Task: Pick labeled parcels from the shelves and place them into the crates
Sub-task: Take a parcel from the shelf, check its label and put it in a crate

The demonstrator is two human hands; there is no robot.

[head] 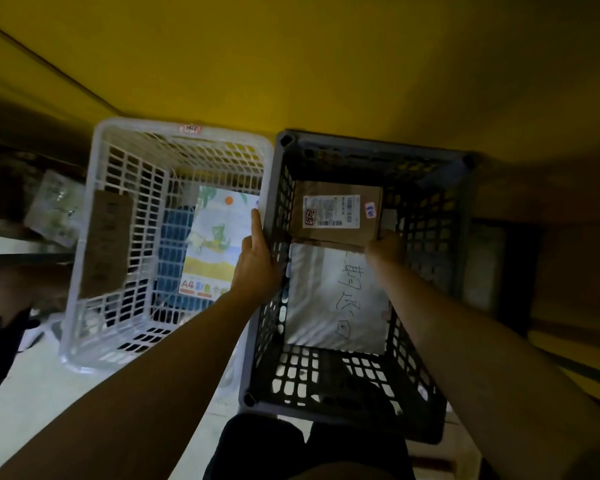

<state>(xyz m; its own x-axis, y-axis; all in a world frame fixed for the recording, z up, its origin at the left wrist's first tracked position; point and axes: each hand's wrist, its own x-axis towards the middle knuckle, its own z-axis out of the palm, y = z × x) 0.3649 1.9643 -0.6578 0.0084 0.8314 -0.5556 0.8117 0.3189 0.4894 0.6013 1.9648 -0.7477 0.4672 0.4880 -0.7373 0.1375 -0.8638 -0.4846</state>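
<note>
1. Setting a brown cardboard parcel (pixel 336 214) down at the far end of the grey crate (pixel 371 147), printed label facing up.
2. Pinching the parcel's near right corner with the right hand (pixel 386 244), fingers curled around the edge. Cannot tell whether the parcel already rests on the crate floor.
3. Gripping the grey crate's left rim with the left hand (pixel 257 265), index finger straight, other fingers apparently hooked over the wall, as if to steady it.
4. Sharing the grey crate: a silver mailer bag (pixel 336 299) with handwriting, lying just nearer than the parcel.
5. Standing just beside on the left: a white crate (pixel 146 128) holding a pack of A4 coloured paper (pixel 212 251).
6. Judging the step in hand: release. Needed next: letting go of the corner, lifting the right hand clear of the lattice walls, then fetching another labelled parcel.
</note>
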